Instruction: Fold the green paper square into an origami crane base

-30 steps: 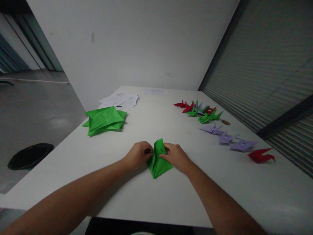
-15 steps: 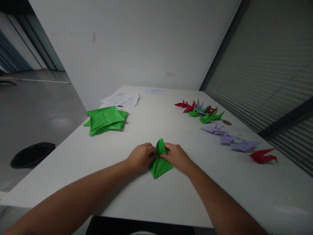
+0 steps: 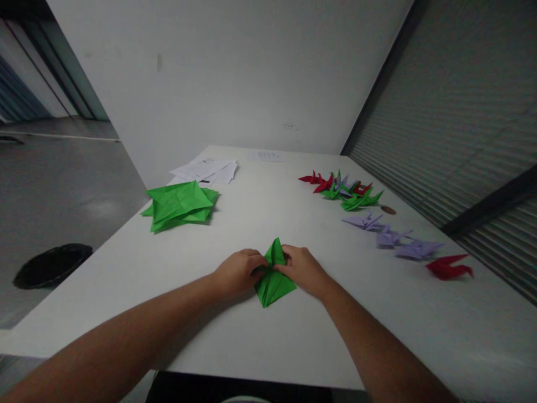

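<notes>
Between my hands, on the white table (image 3: 302,336), lies a partly folded piece of green origami paper (image 3: 274,288), its lower point toward me and an upper flap raised. My left hand (image 3: 240,271) pinches its left side near the middle. On the right edge, my right hand (image 3: 305,270) has its fingers closed on the paper, the thumb pressing on the face of it. Some fingertips are hidden behind the raised flap.
Creased green sheets (image 3: 180,204) are stacked at left, before white printed papers (image 3: 205,169). Folded cranes stand at right: a mixed group with green ones (image 3: 361,200), purple ones (image 3: 419,249) and a red one (image 3: 450,267). A black-lined bin (image 3: 52,266) is on the floor.
My left fingers have shifted slightly toward the middle of the green paper, and the upper flap looks more pointed. The right hand keeps its grip. The view has moved slightly.
</notes>
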Demonstrator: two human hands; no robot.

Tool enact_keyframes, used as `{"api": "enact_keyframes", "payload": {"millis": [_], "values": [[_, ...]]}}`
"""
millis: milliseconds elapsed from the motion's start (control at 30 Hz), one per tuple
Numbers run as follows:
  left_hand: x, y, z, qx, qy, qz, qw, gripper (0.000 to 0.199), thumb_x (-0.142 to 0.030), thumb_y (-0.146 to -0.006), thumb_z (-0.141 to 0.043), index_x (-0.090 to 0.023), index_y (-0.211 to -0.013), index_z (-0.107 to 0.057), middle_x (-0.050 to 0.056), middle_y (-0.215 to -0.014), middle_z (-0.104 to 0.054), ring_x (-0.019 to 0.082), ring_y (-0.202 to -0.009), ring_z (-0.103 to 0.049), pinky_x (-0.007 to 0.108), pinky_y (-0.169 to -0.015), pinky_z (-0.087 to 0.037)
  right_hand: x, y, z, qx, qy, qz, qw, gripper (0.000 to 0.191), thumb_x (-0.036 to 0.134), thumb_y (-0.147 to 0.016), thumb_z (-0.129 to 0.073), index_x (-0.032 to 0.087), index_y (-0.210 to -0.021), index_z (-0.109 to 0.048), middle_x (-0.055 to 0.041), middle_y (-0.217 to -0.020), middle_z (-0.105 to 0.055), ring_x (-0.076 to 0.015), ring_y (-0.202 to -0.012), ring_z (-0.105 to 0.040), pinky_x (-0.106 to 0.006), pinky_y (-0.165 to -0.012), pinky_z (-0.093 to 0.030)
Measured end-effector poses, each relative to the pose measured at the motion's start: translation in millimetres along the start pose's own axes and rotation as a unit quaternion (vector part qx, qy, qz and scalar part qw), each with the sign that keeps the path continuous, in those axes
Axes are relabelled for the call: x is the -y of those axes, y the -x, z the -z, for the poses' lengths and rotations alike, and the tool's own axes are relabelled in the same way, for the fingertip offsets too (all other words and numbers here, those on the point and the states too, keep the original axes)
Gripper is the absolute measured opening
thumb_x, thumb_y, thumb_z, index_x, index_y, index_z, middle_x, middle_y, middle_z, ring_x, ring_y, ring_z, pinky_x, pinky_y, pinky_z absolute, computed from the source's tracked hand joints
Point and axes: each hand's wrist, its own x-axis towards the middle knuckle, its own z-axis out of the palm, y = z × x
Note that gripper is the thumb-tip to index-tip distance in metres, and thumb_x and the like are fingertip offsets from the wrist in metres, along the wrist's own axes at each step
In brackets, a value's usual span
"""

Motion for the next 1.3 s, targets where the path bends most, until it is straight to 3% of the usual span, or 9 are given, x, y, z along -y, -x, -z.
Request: {"api": "enact_keyframes", "payload": {"millis": [533, 767, 1033, 1133, 1300], "values": [[10, 7, 7.9, 0.039, 0.013, -0.038, 0.998, 0.043, -0.017, -0.081, -0.078, -0.019, -0.123, -0.07, 0.009, -0.099, -0.073, 0.024, -0.094, -0.068, 0.036, -0.083, -0.056, -2, 4, 6, 0.009, -0.043, 0.001, 0.999, 0.023, 0.014, -0.079, -0.075, 0.02, -0.074, -0.054, 0.0067, -0.065, -0.054, -0.011, -0.058, -0.05, -0.023, -0.053, -0.032], [5, 5, 9.3, 0.04, 0.004, -0.072, 0.997, 0.027, -0.02, -0.086, -0.075, -0.016, -0.112, -0.071, 0.012, -0.105, -0.072, 0.025, -0.101, -0.068, 0.038, -0.091, -0.055, 10, 3, 0, -0.025, 0.024, -0.019, 0.999, 0.024, 0.02, -0.079, -0.08, 0.02, -0.076, -0.056, 0.0049, -0.066, -0.056, -0.0125, -0.059, -0.049, -0.025, -0.054, -0.029], [7, 7, 19.8, 0.064, -0.027, -0.131, 0.989, 0.01, -0.016, -0.088, -0.073, -0.016, -0.097, -0.075, 0.012, -0.108, -0.073, 0.024, -0.101, -0.069, 0.034, -0.093, -0.055, 7, 0, -10, -0.058, 0.101, -0.039, 0.992, 0.025, 0.023, -0.077, -0.084, 0.021, -0.086, -0.061, -0.0016, -0.077, -0.069, -0.0168, -0.066, -0.059, -0.026, -0.058, -0.031], [3, 10, 27.3, 0.08, -0.06, -0.155, 0.983, 0.01, -0.019, -0.092, -0.068, -0.015, -0.097, -0.075, 0.013, -0.111, -0.073, 0.025, -0.102, -0.069, 0.035, -0.094, -0.056, 6, 1, -10, -0.068, 0.103, -0.045, 0.991, 0.025, 0.024, -0.078, -0.084, 0.021, -0.087, -0.061, -0.0028, -0.079, -0.071, -0.0178, -0.068, -0.061, -0.026, -0.059, -0.033], [-6, 13, 34.6, 0.085, -0.12, -0.133, 0.98, 0.024, -0.035, -0.096, -0.066, -0.013, -0.099, -0.073, 0.017, -0.115, -0.071, 0.03, -0.107, -0.068, 0.042, -0.096, -0.056, 9, 1, -8, -0.09, 0.1, -0.073, 0.988, 0.024, 0.024, -0.078, -0.083, 0.021, -0.084, -0.059, -0.0014, -0.074, -0.068, -0.0169, -0.064, -0.059, -0.026, -0.056, -0.033]]}}
